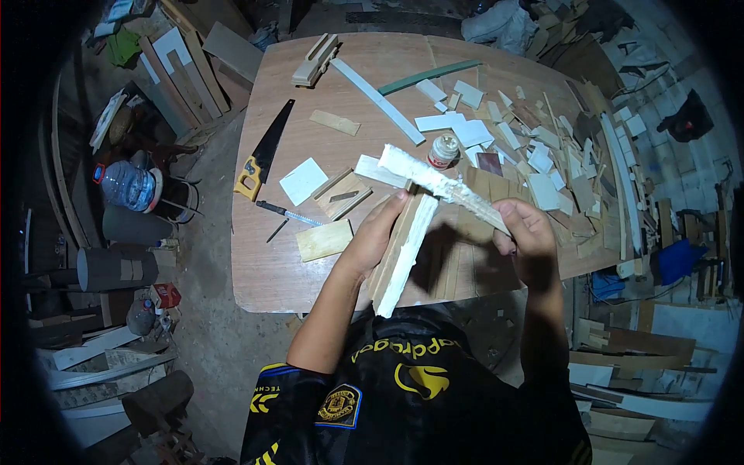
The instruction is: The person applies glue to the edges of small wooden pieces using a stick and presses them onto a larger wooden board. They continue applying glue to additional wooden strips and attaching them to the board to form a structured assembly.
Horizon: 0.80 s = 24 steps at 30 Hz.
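My left hand (375, 236) is closed around a wooden piece (405, 252) that slants down toward my shirt, a rough white layer along its face. In my right hand (528, 229), thumb and fingers pinch the lower end of a wood strip (434, 183), its upper side thick with lumpy white material. The strip's middle crosses right at the top end of the left-hand piece. Just beyond the strip stands a small open jar (444, 151) with a red label and whitish smears. A cut wooden block (324, 241) lies left of my left hand.
On the table (263, 283) lie a handsaw (267, 151), a cutter knife (288, 213), a thin dark stick (277, 230) and a grooved wooden assembly (343, 194). A long white strip (380, 101) and a green strip (430, 76) are farther back. Many offcuts cover the right side.
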Available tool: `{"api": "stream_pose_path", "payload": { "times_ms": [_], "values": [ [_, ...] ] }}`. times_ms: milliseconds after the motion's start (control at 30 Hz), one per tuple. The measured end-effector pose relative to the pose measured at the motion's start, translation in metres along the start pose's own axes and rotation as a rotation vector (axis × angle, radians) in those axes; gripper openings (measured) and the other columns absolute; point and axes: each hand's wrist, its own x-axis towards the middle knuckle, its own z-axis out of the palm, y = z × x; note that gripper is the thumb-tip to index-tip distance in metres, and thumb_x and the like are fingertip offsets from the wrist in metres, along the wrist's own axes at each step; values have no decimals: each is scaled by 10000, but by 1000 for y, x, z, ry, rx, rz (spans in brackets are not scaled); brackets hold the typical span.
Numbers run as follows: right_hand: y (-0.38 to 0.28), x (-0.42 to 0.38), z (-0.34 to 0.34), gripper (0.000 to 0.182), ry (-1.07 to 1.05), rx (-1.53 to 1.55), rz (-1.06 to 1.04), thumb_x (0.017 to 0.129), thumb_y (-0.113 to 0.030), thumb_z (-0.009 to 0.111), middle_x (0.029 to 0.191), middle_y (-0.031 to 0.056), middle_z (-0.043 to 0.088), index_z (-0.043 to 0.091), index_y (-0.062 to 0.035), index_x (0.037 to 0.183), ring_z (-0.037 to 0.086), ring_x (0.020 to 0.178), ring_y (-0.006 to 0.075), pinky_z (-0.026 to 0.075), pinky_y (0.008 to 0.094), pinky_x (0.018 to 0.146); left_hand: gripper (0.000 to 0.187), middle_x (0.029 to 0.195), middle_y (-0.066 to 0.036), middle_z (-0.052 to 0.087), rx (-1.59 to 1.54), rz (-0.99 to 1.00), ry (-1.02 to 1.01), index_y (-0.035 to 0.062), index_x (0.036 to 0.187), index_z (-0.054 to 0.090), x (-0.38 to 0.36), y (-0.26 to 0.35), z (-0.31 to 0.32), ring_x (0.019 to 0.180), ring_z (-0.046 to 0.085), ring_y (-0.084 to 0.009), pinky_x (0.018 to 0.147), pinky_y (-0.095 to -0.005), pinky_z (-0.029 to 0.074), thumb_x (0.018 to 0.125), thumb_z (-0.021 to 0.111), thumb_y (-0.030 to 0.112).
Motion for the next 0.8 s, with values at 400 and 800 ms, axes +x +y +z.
{"api": "stream_pose_path", "payload": {
  "times_ms": [400, 800],
  "values": [
    [9, 3, -15, 295, -12, -30, -39, 992, -211, 509, 661, -1, 543, 632, 57, 983, 403, 532, 35, 308, 190, 502, 415, 689, -17, 610, -78, -57, 11, 102, 1012, 620, -5, -6, -5, 492, 551, -87, 417, -221, 437, 966, 459, 481],
    [3, -10, -40, 262, 165, 6, -98, 976, -187, 546, 681, 3, 579, 647, 55, 983, 418, 517, 33, 297, 186, 473, 535, 695, -31, 593, -3, -101, -6, 52, 1073, 599, -2, 1, -10, 522, 576, -102, 452, -234, 473, 959, 434, 548]
  ]
}}
